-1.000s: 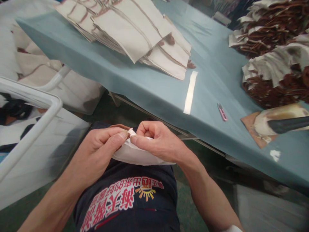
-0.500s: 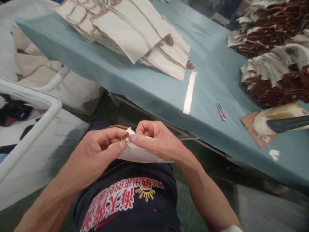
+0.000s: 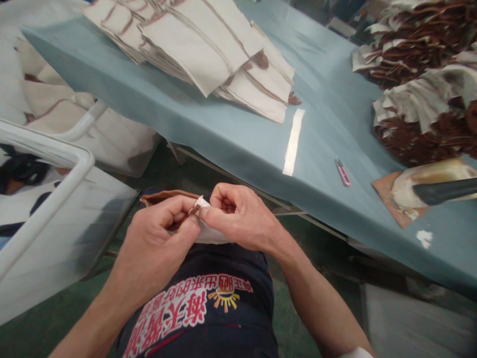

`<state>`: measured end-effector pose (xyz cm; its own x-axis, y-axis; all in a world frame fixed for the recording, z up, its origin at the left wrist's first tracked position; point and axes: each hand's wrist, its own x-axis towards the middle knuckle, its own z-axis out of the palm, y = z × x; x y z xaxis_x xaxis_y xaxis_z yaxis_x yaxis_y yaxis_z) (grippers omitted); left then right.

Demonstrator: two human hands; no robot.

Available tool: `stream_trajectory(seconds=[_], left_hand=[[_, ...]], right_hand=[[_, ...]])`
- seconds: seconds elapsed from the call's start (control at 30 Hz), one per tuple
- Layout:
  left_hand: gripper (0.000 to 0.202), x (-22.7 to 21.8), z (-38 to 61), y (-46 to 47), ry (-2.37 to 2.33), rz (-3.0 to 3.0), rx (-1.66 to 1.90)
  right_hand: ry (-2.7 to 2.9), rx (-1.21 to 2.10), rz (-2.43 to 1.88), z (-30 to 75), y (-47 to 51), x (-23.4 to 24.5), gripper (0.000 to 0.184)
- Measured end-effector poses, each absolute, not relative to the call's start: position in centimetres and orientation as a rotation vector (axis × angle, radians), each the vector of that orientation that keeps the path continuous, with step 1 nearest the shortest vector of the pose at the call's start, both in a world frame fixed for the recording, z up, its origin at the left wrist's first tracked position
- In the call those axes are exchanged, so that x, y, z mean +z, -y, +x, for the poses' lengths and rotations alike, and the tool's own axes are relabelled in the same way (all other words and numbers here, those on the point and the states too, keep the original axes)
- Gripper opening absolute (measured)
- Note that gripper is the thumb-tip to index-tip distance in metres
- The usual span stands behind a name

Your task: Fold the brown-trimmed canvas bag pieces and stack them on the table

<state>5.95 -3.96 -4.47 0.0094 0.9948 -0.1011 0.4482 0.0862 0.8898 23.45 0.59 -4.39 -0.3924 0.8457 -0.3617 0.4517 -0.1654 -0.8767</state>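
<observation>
A piece of white-backed brown material (image 3: pixel 214 235), which looks like leather or cloth, is held above my lap. My left hand (image 3: pixel 158 236) pinches it between thumb and bent fingers. From the other side, my right hand (image 3: pixel 246 216) grips the same edge with its thumb on top and its fingers curled. The two thumbs nearly meet at a small folded white-and-brown edge. Brown surface shows behind my left fingers, and white hangs below the right hand. Much of the piece is hidden by my hands.
On the blue-covered table (image 3: pixel 238 132) lie stacked white panels (image 3: pixel 201 44), a white strip (image 3: pixel 294 141) and pink thread snips (image 3: pixel 343 172). To the right are brown-and-white piles (image 3: pixel 413 114) and a glue-smeared pot with a dark handle (image 3: pixel 406 191). A white-framed cart (image 3: pixel 87 159) stands left.
My left hand has rotated slightly, and more of the piece's brown side shows behind it. Less white hangs below my right hand. Both hands keep their pinch.
</observation>
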Motion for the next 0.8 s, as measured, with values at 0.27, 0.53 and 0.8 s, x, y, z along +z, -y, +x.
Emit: stream_trajectory(seconds=[0.27,0.53,0.8], left_hand=[[0.023,-4.1,6.0,4.1,-1.554,1.612,0.895],[0.027,-3.8,6.7,4.7,-1.658,1.753,0.942],[0.028,-4.6,6.4,4.8,-1.614,1.791,0.907]], right_hand=[[1.726,1.756,-1.248,24.0,-0.8,-4.9,0.032],[1.853,1.47,-1.283,23.5,0.0,-4.9,0.029],[1.837,1.589,-1.168,23.4,-0.1,-6.1,0.029]])
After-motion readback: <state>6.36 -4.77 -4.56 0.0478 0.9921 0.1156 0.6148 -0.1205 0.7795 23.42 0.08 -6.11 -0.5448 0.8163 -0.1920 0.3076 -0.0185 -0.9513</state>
